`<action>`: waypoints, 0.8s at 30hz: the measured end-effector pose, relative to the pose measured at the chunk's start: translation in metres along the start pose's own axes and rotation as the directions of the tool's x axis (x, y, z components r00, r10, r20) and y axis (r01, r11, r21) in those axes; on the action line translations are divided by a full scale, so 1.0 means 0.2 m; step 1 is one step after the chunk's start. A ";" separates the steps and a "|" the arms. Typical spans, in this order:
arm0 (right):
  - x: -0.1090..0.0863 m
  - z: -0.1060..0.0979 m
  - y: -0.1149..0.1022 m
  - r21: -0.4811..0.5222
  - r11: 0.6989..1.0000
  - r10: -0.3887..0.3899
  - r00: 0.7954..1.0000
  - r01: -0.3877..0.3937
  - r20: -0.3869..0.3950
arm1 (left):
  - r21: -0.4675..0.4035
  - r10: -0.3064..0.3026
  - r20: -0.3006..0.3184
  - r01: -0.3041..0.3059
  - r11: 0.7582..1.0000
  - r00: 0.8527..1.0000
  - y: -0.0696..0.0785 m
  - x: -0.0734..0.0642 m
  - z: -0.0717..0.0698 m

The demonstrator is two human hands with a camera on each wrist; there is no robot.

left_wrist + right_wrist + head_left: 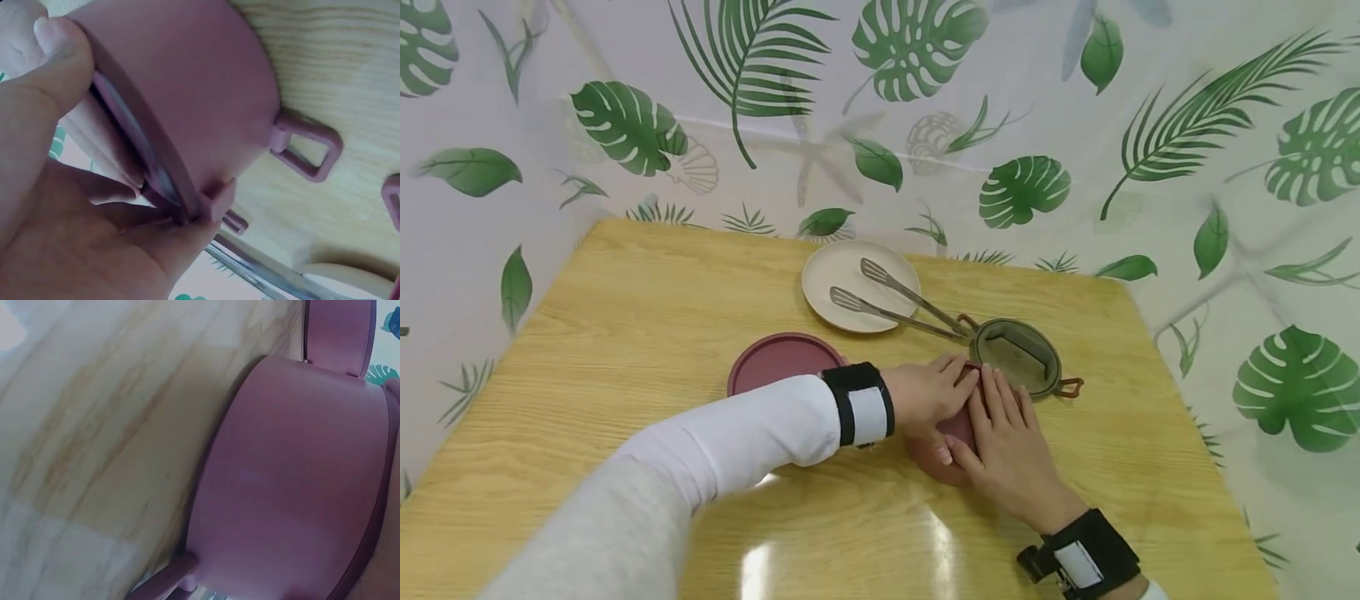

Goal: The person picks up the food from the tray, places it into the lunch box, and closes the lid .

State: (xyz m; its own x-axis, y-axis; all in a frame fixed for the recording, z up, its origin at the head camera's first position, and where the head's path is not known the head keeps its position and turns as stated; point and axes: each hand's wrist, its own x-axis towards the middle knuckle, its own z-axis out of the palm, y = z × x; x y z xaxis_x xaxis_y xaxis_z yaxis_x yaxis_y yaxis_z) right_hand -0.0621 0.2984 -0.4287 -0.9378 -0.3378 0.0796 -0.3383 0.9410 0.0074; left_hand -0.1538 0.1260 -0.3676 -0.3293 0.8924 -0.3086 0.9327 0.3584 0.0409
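A maroon pot (187,81) sits on the wooden bench (662,292) in front of you. Your left hand (925,398) grips its rim, thumb and fingers clamped on opposite sides; your right hand (1011,454) rests along the pot's right side, fingers straight and close together. Beyond are a green pan (1036,377) and 2 slotted spatulas (850,300), heads over a cream plate (822,287).
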 end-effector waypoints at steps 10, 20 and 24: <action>-0.02 0.01 0.00 -0.010 1.000 -0.014 0.999 0.014 -0.051 | 0.027 -0.036 -0.008 0.036 0.999 0.999 0.03 0.00 0.00; -0.02 0.03 0.00 0.001 1.000 -0.021 0.996 0.021 -0.091 | 0.015 -0.060 0.010 0.060 0.998 0.998 0.03 0.00 0.01; -0.02 0.03 0.00 0.006 1.000 -0.014 0.995 0.015 -0.098 | 0.025 -0.062 0.007 0.062 0.998 0.998 0.03 0.01 0.01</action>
State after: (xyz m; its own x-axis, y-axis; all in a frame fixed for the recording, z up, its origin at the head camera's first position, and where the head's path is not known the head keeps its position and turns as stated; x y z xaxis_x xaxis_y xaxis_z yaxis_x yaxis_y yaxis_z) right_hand -0.0594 0.2991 -0.4347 -0.9209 -0.3476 0.1766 -0.3527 0.9357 0.0024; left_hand -0.1487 0.1290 -0.3690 -0.3858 0.8663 -0.3172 0.9139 0.4060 -0.0024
